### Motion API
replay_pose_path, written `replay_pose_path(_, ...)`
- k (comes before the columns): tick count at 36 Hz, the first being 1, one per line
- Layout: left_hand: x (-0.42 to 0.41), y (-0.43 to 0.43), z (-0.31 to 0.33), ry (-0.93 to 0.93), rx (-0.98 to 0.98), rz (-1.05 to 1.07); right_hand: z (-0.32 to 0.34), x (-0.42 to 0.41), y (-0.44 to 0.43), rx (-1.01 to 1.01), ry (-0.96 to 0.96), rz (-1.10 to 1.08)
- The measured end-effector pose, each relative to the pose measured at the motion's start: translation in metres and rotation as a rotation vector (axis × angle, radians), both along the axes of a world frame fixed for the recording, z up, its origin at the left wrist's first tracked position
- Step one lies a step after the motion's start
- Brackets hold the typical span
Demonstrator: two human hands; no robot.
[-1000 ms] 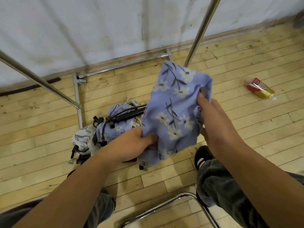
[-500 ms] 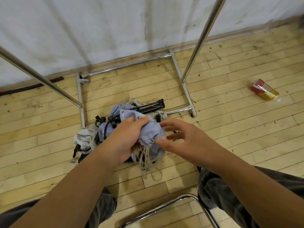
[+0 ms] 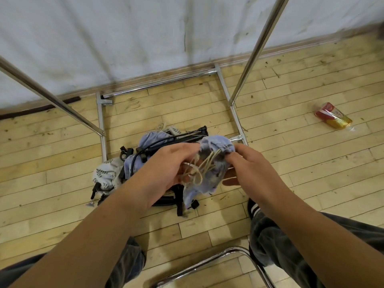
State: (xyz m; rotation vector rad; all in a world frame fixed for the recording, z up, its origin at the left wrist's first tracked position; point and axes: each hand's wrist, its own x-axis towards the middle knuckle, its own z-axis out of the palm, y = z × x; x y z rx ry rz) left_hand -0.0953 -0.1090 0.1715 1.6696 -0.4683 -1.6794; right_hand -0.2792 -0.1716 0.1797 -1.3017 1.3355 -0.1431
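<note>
Cloth that I had spread flat between the hands a second ago is now a tight bundle. The blue drawstring pouch sits bunched between them, its twine cords spilling over the front. My left hand grips the bundle from its side. My right hand, open half a second back, now pinches the gathered mouth. I judge the bunching is done and the cinching can start. Just beyond the hands, the pile of hangers and fabric lies on the floor.
</note>
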Motion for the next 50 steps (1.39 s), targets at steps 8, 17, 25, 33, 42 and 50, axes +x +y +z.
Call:
replay_pose_path(8,0.009,0.002,0.007,-0.026,-0.223,0.065,0.001,0.001,0.0,-0.068,0.116,0.015)
replay_pose_path(17,0.013,0.0,0.008,-0.001,-0.244,0.189,0.011,0.005,0.003,-0.026,0.098,-0.039)
replay_pose_path(25,0.007,0.004,0.008,-0.112,-0.177,-0.126,0.015,0.007,0.004,-0.051,0.095,-0.074)
replay_pose_path(33,0.007,0.003,0.0,-0.291,-0.13,-0.168,0.004,0.002,0.0,-0.084,0.079,-0.131)
replay_pose_path(42,0.007,0.0,-0.002,-0.242,-0.119,-0.047,-0.001,-0.005,-0.003,-0.073,-0.045,-0.07)
replay_pose_path(50,0.006,0.002,0.006,-0.275,-0.222,0.017,-0.002,-0.006,-0.002,-0.195,0.004,-0.015)
